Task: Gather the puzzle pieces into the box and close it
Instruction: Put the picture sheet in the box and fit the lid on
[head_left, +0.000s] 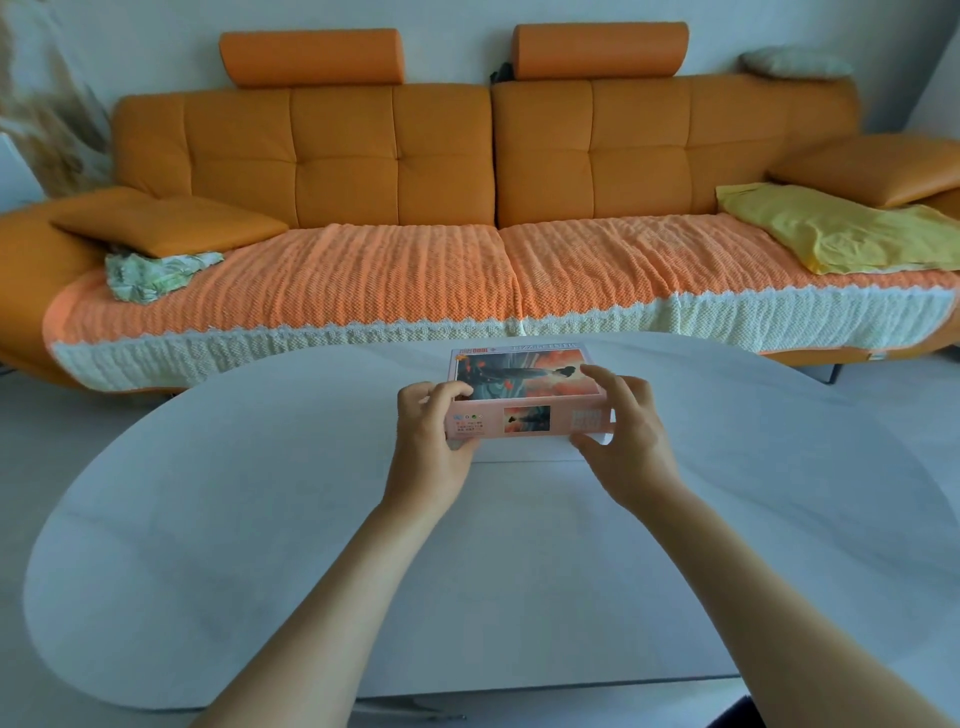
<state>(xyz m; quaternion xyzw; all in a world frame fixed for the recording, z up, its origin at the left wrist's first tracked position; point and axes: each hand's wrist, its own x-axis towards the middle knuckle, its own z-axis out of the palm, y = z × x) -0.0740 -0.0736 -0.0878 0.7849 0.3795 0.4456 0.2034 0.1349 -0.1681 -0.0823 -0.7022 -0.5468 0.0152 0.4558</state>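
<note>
Gripping box (525, 422) ends with left hand (434, 423) and right hand (626, 434), fingers curled, centre of frame over desk (260, 519); lid (524, 375) looking on; risking crooked seating or popping up if squeezing unevenly.

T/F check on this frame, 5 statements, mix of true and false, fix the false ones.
1. Both hands hold the puzzle box. True: the left hand grips its left end and the right hand its right end; the puzzle box is between them.
2. The box is open. False: it is closed, picture side up.
3. Loose puzzle pieces lie on the table. False: none shows on the table.
4. A yellow cloth lies on the sofa. True: the yellow cloth is at the right of the view on the sofa.
5. The box sits on the sofa. False: it is at the table, in the hands.
</note>
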